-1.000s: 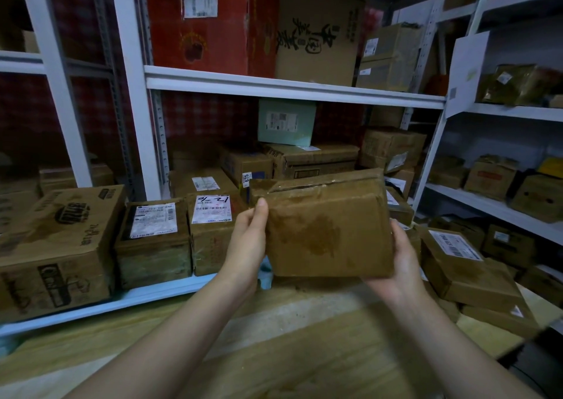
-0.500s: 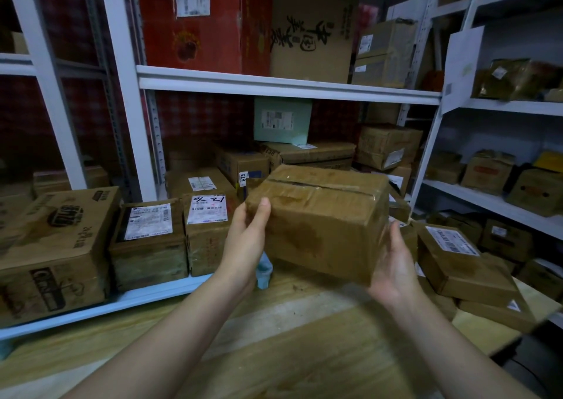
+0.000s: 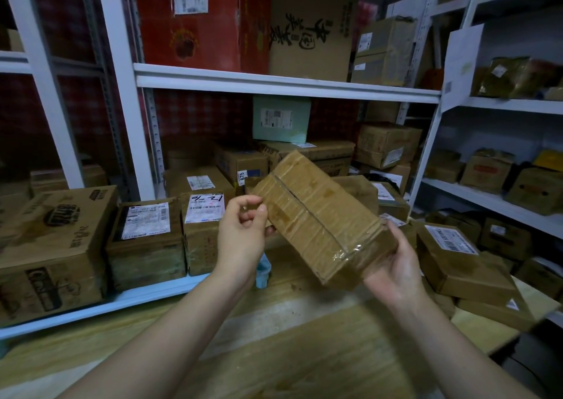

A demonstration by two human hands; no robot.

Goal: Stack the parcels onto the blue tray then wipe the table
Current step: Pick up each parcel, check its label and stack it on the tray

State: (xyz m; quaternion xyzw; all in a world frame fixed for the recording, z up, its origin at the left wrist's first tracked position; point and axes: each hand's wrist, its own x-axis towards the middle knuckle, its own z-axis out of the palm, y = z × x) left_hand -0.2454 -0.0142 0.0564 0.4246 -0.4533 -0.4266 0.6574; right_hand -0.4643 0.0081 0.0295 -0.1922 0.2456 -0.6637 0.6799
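A brown taped cardboard parcel (image 3: 323, 216) hangs tilted above the wooden table (image 3: 304, 347), its long side running from upper left to lower right. My right hand (image 3: 393, 267) grips its lower right end from beneath. My left hand (image 3: 243, 234) holds the upper left corner, thumb on top and fingertips under the edge. A small light blue object (image 3: 263, 272) shows behind my left wrist at the table's far edge; I cannot tell what it is. More labelled parcels (image 3: 463, 264) are piled at the table's right end.
White metal shelving (image 3: 274, 81) stands right behind the table, its low shelf packed with labelled boxes (image 3: 146, 240). A second shelf unit (image 3: 487, 197) with boxes runs along the right. The table's right edge drops off near the parcel pile.
The parcel has turned from lying flat and square to me to a diagonal tilt. My left hand has shifted from the flat side to the upper corner; my right hand has slid under the lower end.
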